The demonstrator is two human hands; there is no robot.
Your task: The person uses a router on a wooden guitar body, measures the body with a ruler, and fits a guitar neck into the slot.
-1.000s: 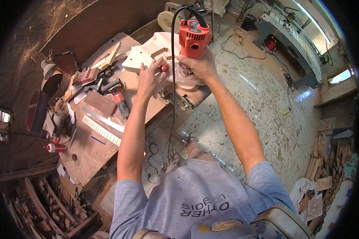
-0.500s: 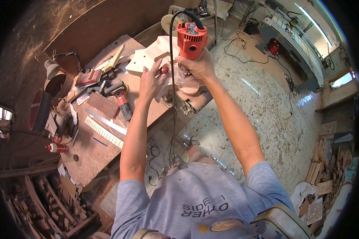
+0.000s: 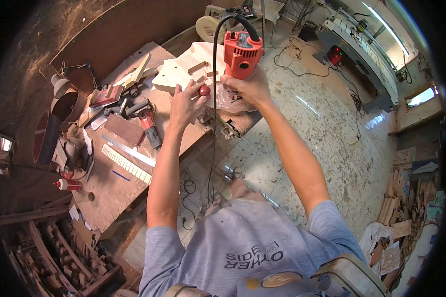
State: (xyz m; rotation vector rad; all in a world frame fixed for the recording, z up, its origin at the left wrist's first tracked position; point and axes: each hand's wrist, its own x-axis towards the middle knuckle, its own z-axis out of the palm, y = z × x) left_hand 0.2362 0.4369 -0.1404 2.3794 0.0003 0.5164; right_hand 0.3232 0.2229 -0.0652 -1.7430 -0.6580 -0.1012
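Note:
An orange-red electric router stands upright on a pale wooden workpiece at the far edge of the workbench. My right hand grips the router's body low down, near its clear base. My left hand closes on a small red knob at the router's left side. A black power cord runs from the router's top down past the bench edge toward the floor.
The bench holds a red-and-black power tool, a long white ruler, a glue bottle, a lamp and wood scraps. Pale speckled floor tiles lie to the right, with a long machine beyond and stacked offcuts.
The view has shifted, so router and hands sit slightly lower in frame. My left hand has slid right onto the red knob. My right hand keeps its grip.

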